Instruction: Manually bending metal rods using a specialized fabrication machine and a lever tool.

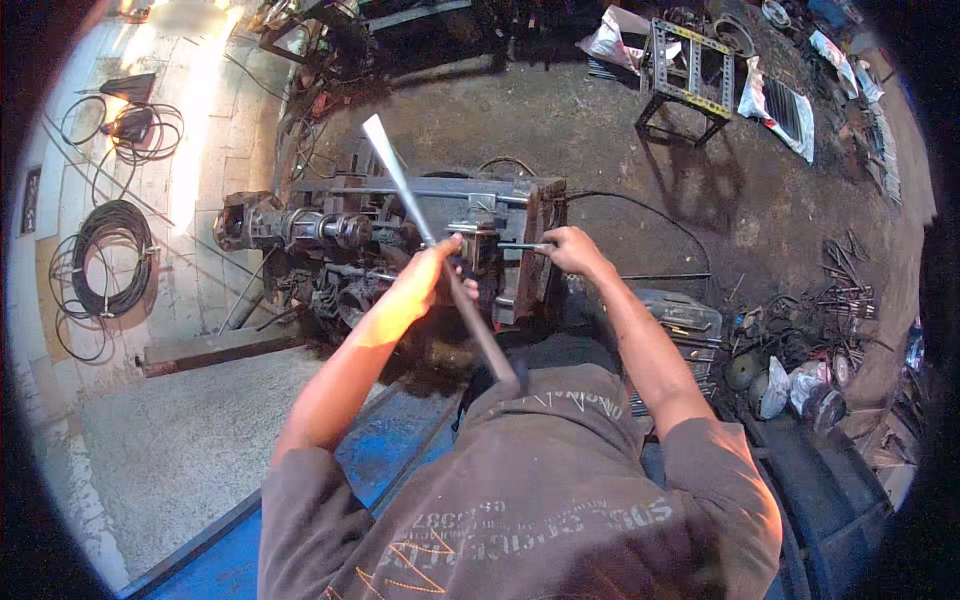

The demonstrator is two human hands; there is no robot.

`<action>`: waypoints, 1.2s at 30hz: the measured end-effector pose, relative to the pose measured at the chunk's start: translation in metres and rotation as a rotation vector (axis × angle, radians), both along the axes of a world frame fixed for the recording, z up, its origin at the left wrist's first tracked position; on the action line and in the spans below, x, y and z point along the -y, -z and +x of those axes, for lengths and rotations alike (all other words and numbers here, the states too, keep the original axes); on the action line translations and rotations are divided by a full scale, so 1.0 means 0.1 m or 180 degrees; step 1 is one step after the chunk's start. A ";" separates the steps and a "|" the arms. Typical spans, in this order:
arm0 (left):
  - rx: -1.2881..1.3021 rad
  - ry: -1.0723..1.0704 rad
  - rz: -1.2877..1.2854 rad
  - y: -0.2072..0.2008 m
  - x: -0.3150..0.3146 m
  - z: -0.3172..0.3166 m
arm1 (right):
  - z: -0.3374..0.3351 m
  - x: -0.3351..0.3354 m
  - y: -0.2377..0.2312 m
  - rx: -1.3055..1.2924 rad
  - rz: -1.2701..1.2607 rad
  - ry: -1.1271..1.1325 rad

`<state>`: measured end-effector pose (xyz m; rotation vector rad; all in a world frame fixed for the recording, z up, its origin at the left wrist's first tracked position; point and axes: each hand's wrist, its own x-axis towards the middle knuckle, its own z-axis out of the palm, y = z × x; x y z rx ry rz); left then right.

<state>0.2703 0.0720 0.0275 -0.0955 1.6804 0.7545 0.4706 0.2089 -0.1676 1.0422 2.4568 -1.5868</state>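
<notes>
A long metal rod (478, 325) slants across the middle of the view, its upper end bright with light and its lower end close to my shirt. My left hand (432, 272) is wrapped round the rod about midway, over the machine (345, 228). My right hand (572, 252) grips the outer end of a short metal bar handle (518, 246). That handle runs left into a metal block (480, 250) on the machine, just right of my left hand. Part of the machine behind my left hand and the rod is hidden.
Coiled black cable (112, 258) lies on the pale floor at left. A small metal stand (690, 75) is at the upper right, near a white sack (780, 108). Metal scraps and rods (850, 295) are piled at right. A metal beam (225, 345) lies at lower left.
</notes>
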 end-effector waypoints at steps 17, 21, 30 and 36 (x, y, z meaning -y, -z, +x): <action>0.0073 -0.0222 -0.0514 -0.13 -0.20 0.17 | 0.02 -0.04 0.26 -0.0582 -0.0279 0.0278; -0.0336 0.0217 -0.0292 -0.01 -0.01 -0.01 | 0.01 -0.12 -0.01 -0.0035 -0.0196 -0.0056; -0.3739 0.6549 0.1533 -0.53 -0.67 -0.04 | 0.02 -0.14 0.11 -0.0011 -0.0233 -0.0122; -0.5233 0.5468 0.1850 -0.98 -0.73 -0.21 | 0.06 -0.01 0.36 -0.0929 0.0414 0.0171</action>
